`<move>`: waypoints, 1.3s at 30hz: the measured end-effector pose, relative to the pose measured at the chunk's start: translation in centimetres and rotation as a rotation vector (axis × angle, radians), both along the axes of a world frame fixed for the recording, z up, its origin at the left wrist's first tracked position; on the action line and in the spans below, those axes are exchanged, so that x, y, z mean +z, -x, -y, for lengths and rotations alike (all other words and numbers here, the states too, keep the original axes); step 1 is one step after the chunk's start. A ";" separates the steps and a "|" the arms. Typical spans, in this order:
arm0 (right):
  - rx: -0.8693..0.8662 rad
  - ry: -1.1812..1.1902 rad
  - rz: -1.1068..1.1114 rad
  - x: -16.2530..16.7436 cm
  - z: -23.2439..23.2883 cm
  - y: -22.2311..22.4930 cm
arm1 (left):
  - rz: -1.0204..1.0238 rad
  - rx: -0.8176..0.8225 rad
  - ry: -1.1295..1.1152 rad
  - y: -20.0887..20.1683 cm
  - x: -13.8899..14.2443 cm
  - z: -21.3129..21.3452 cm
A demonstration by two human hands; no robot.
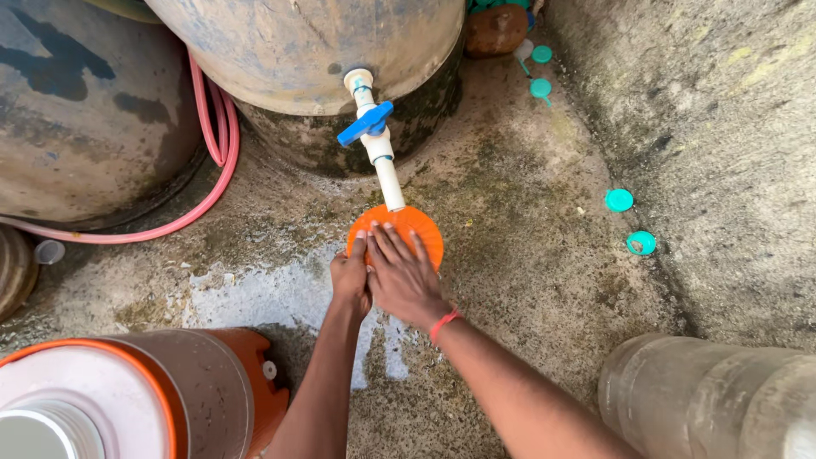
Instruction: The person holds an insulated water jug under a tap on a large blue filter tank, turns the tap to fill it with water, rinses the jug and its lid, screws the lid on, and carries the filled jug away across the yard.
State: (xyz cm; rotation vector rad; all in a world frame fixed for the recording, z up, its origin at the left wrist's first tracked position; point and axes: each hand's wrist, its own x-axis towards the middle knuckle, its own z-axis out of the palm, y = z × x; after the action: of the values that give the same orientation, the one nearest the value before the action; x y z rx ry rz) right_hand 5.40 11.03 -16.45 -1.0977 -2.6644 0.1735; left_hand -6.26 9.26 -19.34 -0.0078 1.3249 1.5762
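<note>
An orange lid (406, 229) is held directly under the spout of a white tap (378, 144) that juts from the base of a large grey tank (306, 42). The tap's blue handle (365, 125) is seen turned across the pipe. The lid is gripped at its near edge by both hands: the left hand (350, 276) is closed on the rim just left of the tap's spout, with its fingers curled under, and the right hand (404, 276) is laid flat across the lid's top, fingers spread and pressed on its surface. A red band (442, 323) is worn on the right wrist.

A wet patch (263, 297) is spread over the concrete floor (527, 255) below and to the left of the tap. A pink hose (217, 153) is looped along the floor to the left of the tap, beside a second dark tank (76, 110). Well below and left of the tap, an orange cooler (195, 391) with a white inside is stood open. Two teal caps (629, 221) are scattered to the right of the tap against a rough wall (722, 127), and more are seen farther up near the tank. A clear bottle (705, 399) is laid at the lower right, well apart from the tap.
</note>
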 end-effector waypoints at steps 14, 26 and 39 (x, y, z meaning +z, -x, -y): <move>-0.027 0.218 0.190 -0.3 -2.8 0.4 | 0.008 -0.103 -0.051 1.1 -0.1 -1.0; -0.795 1.782 -1.134 -2.2 -7.4 -6.7 | -2.124 -0.678 -0.412 -1.5 1.5 2.8; -0.787 1.517 -1.519 -2.5 -6.2 -4.7 | -2.029 -0.070 -0.015 4.1 11.5 -8.7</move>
State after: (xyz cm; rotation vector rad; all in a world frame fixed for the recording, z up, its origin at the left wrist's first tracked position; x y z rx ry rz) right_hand 10.07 17.21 -18.96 -1.2256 -0.3764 1.9395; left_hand -10.35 17.91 -7.84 2.0424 2.5750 1.1980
